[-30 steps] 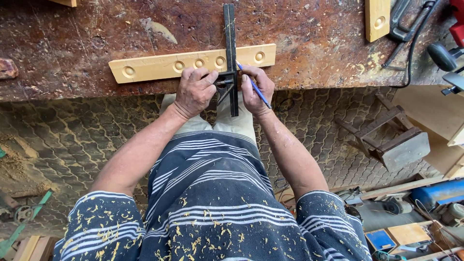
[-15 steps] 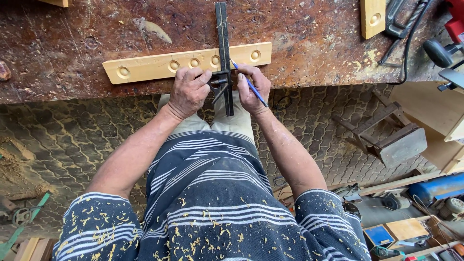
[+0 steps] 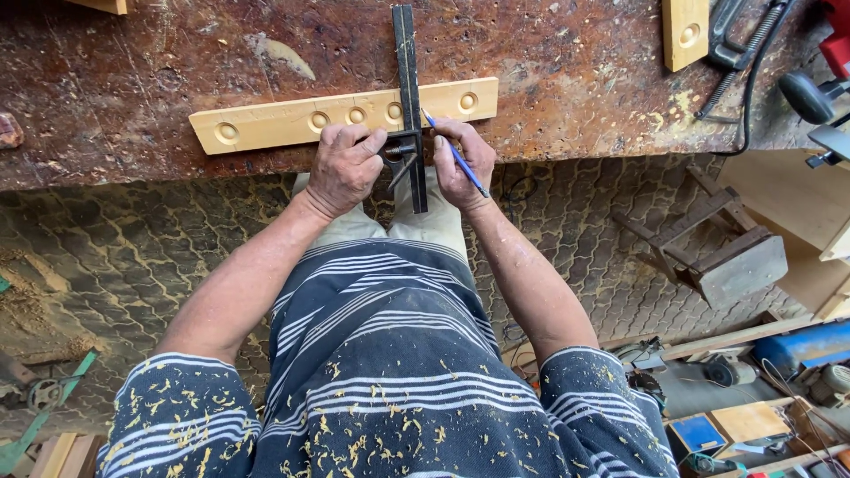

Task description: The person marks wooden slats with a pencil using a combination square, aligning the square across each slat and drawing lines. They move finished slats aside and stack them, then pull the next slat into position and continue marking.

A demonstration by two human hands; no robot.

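Two hands worked at the near edge of the scarred workbench (image 3: 133,62), where a pale wooden strip (image 3: 266,126) with round recesses lay across the upper middle of the frame. Marking seemed under way: the left hand (image 3: 343,168) pressed its fingers closed on the combination square (image 3: 409,97) crossing the strip, while the right hand (image 3: 462,164) pinched a blue pencil (image 3: 456,155), tip at the blade; a steady stroke along it looked next.

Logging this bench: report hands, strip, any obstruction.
Left hand pins square on wooden strip. Right hand holds blue pencil at blade. Nothing obstructing.
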